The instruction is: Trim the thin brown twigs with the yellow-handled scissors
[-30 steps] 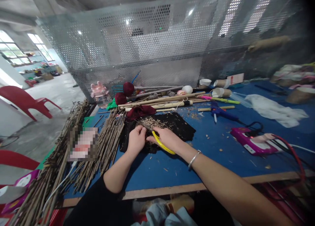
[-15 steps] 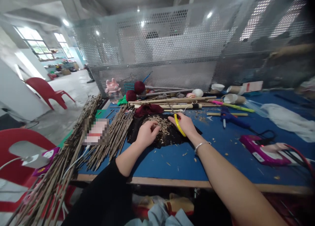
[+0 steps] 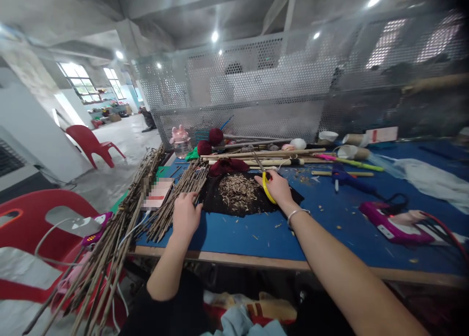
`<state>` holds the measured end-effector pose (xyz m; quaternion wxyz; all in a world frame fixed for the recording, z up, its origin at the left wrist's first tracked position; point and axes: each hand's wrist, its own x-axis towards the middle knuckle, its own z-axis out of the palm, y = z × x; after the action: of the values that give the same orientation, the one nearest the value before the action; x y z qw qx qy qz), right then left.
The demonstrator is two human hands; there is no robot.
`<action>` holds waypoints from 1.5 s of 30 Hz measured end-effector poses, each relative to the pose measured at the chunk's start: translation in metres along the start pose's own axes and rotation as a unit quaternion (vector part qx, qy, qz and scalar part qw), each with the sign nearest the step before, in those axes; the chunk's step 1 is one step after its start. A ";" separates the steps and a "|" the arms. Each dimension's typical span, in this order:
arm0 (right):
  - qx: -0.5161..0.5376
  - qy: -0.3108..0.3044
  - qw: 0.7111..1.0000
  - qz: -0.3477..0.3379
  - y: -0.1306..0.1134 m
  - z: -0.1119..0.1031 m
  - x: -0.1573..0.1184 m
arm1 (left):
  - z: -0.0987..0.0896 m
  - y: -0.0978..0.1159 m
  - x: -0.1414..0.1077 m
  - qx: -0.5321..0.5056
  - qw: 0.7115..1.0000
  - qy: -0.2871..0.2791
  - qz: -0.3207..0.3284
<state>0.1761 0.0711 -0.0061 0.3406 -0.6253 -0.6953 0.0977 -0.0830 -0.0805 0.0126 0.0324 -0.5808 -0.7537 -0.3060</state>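
Note:
My right hand (image 3: 277, 187) grips a pair of scissors (image 3: 268, 190) by the yellow handles, with the blades pointing away over the table. My left hand (image 3: 186, 214) rests at the near right end of a pile of thin twigs (image 3: 172, 199), fingers stretched out over it and thumb apart; no twig is seen lifted. Between my hands lies a black cloth (image 3: 214, 199) with a heap of short cut twig pieces (image 3: 240, 192) on it. A dark red cloth (image 3: 227, 166) is bunched just behind the heap.
Long twig bundles (image 3: 120, 214) lean off the table's left edge. Sticks (image 3: 256, 156) and dark red yarn balls (image 3: 216, 136) lie behind. To the right are a blue glue gun (image 3: 348, 178), a purple power strip (image 3: 392, 223) and a plastic bag (image 3: 432, 177). Red chairs (image 3: 47, 209) stand left.
My left hand has moved left from the heap of cut pieces to the twig pile. My right hand stays near the black cloth with the scissors. The view has shifted slightly left.

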 end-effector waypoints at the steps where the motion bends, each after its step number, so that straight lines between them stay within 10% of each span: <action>1: 0.000 0.001 1.000 -0.002 0.001 0.001 0.000 | -0.005 -0.005 -0.004 0.051 0.998 -0.015 -0.019; 20: 0.011 0.009 1.000 -0.013 0.007 0.005 0.002 | -0.019 -0.036 0.007 0.071 0.991 -0.037 -0.111; 36: -0.003 -0.011 1.000 -0.009 0.001 0.000 -0.001 | -0.006 -0.010 0.030 0.180 0.964 -0.145 -0.133; 45: -0.004 -0.023 1.000 0.018 -0.001 -0.003 -0.001 | -0.011 -0.021 0.053 0.063 0.981 -0.123 -0.139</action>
<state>0.1770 0.0697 -0.0040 0.3202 -0.6369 -0.6918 0.1151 -0.1219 -0.0439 0.0343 -0.0664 -0.5004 -0.8430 -0.1856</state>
